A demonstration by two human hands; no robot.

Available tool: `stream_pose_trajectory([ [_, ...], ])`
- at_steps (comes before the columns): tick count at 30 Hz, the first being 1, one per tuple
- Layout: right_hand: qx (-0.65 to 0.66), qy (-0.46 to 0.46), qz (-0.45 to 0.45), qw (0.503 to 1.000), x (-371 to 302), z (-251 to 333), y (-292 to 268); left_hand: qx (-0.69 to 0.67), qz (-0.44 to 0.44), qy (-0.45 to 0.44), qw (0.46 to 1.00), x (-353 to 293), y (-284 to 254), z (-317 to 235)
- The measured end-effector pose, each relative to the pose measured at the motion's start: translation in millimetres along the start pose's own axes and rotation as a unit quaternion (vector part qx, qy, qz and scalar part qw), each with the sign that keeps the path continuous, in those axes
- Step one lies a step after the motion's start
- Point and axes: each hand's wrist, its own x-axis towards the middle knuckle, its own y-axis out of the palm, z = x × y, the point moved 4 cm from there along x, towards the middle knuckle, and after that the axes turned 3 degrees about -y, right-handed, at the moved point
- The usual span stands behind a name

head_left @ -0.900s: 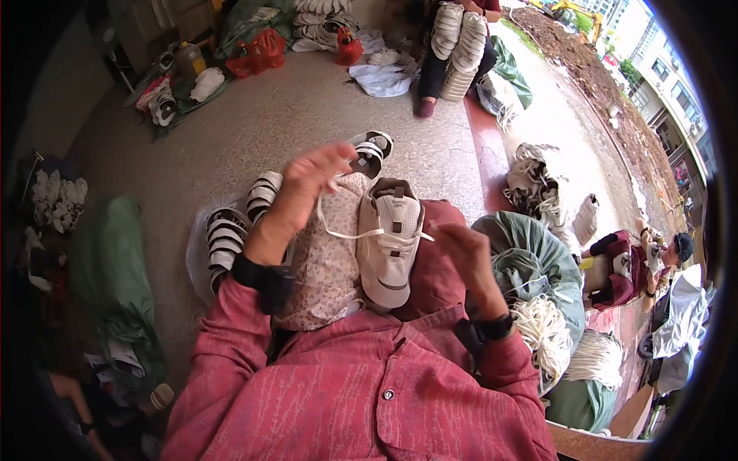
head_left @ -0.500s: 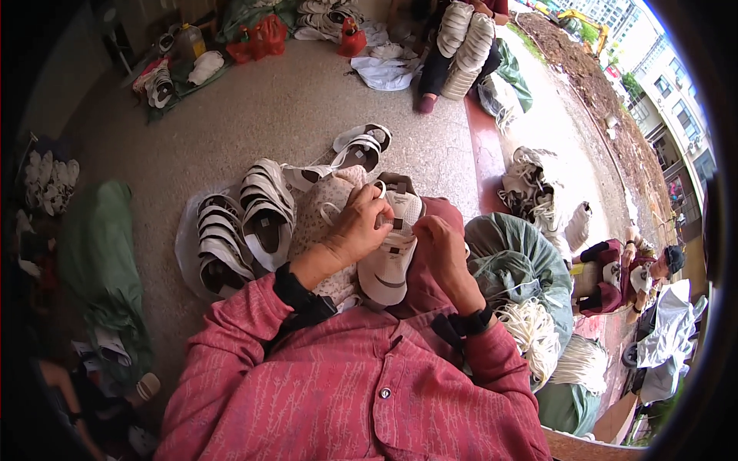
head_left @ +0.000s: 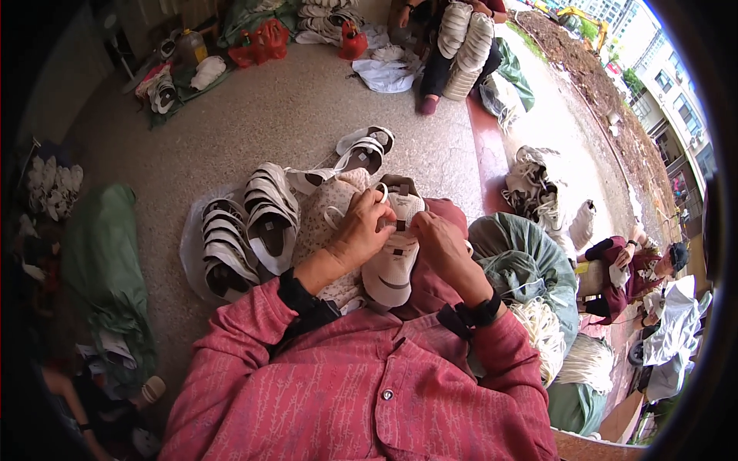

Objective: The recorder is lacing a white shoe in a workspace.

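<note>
A white shoe (head_left: 387, 278) lies on my lap, its toe toward me and its dark-lined opening away. My left hand (head_left: 364, 229) is closed in a pinch over the shoe's left side, with loops of white shoelace (head_left: 334, 216) coming out of its fingers. At the opposite edge of the lacing, my right hand (head_left: 444, 243) pinches at the eyelets. A short white strand shows at that hand's outer side; the fingertips' grip is partly hidden. Patterned cloth (head_left: 319, 206) covers my leg under the shoe.
Nested white shoes (head_left: 270, 219) stand in rows on the floor at left. More shoes (head_left: 361, 154) lie ahead. At right are a green sack (head_left: 523, 246), bundled white laces (head_left: 538, 326) and a shoe pile (head_left: 530, 184). Other people sit ahead and at right.
My right hand has turned flatter and its fingertips have come in closer to the shoe's lacing. My left hand keeps its pinch. The whole view has shifted slightly.
</note>
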Motion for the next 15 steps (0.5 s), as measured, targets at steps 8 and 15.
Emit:
stream_pose_trajectory([
  [8,0.053,-0.046,0.045,0.997,11,5,-10,0.006,-0.001,0.011,1.0,-2,-2,1],
  [15,0.026,0.018,-0.08,0.996,2,5,-8,0.021,-0.008,0.025,0.999,-2,-3,-4],
])
